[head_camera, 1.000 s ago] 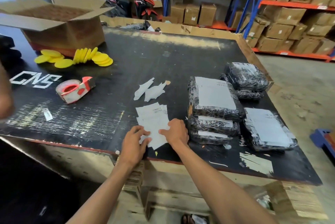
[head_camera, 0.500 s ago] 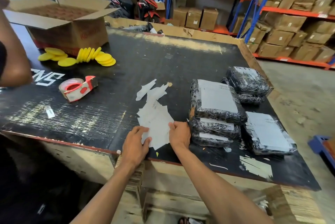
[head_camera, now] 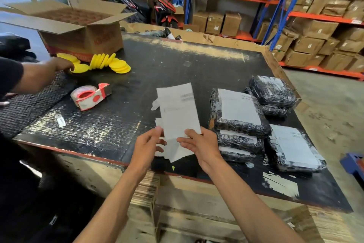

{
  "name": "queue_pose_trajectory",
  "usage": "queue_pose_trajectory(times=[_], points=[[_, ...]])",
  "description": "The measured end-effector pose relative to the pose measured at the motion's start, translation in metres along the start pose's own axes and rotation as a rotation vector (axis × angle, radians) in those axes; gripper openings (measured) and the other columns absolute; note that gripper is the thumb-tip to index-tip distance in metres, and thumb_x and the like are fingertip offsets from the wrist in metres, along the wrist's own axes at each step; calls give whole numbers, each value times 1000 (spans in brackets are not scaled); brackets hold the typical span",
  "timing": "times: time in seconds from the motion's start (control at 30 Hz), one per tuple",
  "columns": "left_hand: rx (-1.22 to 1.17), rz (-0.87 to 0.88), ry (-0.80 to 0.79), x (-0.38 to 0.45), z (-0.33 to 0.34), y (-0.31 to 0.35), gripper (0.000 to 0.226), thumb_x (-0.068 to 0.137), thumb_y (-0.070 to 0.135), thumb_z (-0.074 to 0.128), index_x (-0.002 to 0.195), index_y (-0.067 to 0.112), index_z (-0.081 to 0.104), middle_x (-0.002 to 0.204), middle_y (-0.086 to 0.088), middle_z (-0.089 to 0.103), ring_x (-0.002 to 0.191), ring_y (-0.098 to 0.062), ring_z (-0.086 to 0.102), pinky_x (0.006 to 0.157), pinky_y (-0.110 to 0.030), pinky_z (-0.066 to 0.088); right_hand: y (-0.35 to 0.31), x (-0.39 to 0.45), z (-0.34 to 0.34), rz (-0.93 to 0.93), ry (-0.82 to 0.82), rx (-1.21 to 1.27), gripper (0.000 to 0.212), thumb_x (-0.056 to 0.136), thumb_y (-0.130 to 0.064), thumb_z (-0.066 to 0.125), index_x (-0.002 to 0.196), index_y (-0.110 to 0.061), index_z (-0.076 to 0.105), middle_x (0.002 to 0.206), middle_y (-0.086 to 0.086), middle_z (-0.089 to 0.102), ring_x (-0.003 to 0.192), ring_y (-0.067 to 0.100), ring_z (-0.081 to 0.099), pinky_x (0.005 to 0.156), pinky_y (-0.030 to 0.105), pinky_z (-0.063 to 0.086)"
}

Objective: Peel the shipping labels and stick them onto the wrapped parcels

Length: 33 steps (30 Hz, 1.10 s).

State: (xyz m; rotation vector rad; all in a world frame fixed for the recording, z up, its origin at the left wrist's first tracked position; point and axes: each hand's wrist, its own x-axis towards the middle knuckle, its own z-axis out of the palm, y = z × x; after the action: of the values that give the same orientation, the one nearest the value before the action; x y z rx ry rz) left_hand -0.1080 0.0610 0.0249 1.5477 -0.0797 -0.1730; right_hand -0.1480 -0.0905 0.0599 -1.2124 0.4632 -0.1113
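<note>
Both my hands hold up a white shipping label (head_camera: 178, 112) above the black table (head_camera: 177, 61). My left hand (head_camera: 146, 145) pinches its lower left edge and my right hand (head_camera: 199, 144) pinches its lower right edge. Under it lies a loose pile of more labels (head_camera: 173, 154) near the table's front edge. To the right sit several parcels wrapped in black film: a stack with a label on top (head_camera: 238, 112), a pair behind it (head_camera: 272, 92), and one labelled parcel at the front right (head_camera: 294, 148).
Another person's arm (head_camera: 35, 75) reaches from the left to yellow round pads (head_camera: 110, 62) beside an open cardboard box (head_camera: 78, 26). A red tape dispenser (head_camera: 90, 96) lies left of the labels. Shelves of boxes (head_camera: 315, 26) stand behind.
One label has been lifted off the pile and now stands upright between both hands. The other person's arm has reached in to the yellow pads. The camera has moved closer.
</note>
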Motion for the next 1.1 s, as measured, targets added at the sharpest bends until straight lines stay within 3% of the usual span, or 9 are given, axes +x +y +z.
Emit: queue_pose_trajectory(times=[0.2, 0.63, 0.87, 1.1], points=[[-230, -15, -69, -22, -6, 24, 31, 97, 22, 54, 101, -5, 68, 89, -11, 72, 65, -14, 57, 61, -23, 50, -17, -19, 2, -47, -10, 8, 14, 88, -9, 74, 100, -5, 69, 86, 9, 76, 63, 20, 73, 54, 22, 55], [-232, 36, -62, -34, -5, 50, 20, 94, 17, 57, 94, 3, 71, 82, -7, 71, 63, -13, 55, 60, -23, 49, -35, -31, -1, -160, -44, -62, 10, 89, -5, 72, 95, -5, 65, 76, 8, 76, 57, 19, 71, 56, 22, 57], [-217, -7, -79, -33, -1, 52, 26, 95, 20, 57, 99, -2, 70, 84, -9, 72, 61, -12, 56, 59, -23, 48, -36, -29, -6, -184, -27, -120, 8, 90, -5, 71, 95, -6, 66, 86, 13, 75, 59, 20, 71, 58, 24, 58], [-205, -10, -84, -30, 0, 52, 18, 95, 16, 58, 98, 4, 71, 80, -6, 71, 61, -12, 55, 60, -22, 49, -37, -27, -9, -189, -29, -126, 9, 90, -5, 71, 96, -6, 66, 86, 14, 75, 59, 19, 71, 60, 26, 59]])
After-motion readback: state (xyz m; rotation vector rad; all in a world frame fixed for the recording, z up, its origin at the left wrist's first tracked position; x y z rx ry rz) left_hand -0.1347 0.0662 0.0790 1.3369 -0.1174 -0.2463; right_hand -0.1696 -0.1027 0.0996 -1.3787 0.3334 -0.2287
